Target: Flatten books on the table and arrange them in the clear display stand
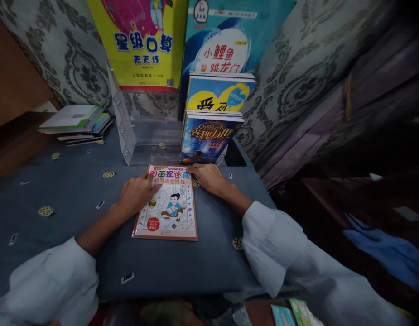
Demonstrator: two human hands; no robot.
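A book with an orange-brown border and a drawing of a seated figure in blue lies on the dark cloth, cover up. My left hand is closed on its upper left edge, the thumb resting over the cover. At its top right corner, my right hand holds the edge with bent fingers; the fingertips' undersides are hidden. Just beyond the book stands a clear plastic book rack. Its right side holds a dark blue book, a blue and yellow book and a teal book.
A yellow workbook stands upright in the rack's left side. Left of the rack is a stack of thin books. A dark flat object lies right of the rack. Patterned wallpaper rises behind, and blue cloth lies lower right.
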